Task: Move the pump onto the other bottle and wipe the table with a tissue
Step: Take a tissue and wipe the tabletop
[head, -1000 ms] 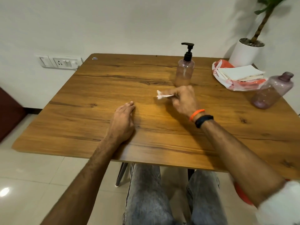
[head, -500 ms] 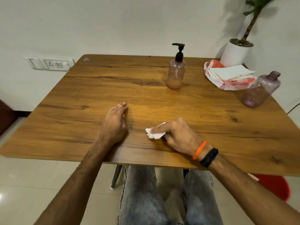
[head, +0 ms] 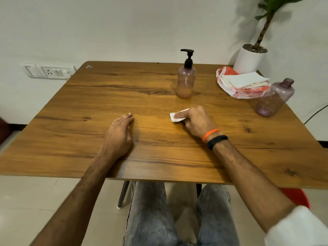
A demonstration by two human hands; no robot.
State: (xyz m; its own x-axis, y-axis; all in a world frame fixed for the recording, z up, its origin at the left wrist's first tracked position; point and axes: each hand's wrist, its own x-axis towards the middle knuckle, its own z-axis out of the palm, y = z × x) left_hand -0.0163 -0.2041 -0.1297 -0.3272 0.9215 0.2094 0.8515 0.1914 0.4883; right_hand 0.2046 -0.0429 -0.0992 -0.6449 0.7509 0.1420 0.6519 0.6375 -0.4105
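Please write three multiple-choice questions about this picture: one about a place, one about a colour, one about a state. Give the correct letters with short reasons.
1. Where is the tissue?
A. under the right hand's fingers
B. on the floor
C. inside a bottle

2. What colour is the pump?
A. white
B. black
C. orange

3. The bottle at the right edge is:
A. lying flat
B. fitted with a pump
C. open at the neck

Answers: 1 A, the fingers press it on the table. 2 B, the pump head is black. 3 C, its neck has no cap.

Satin wood-grain table, translucent plastic bottles
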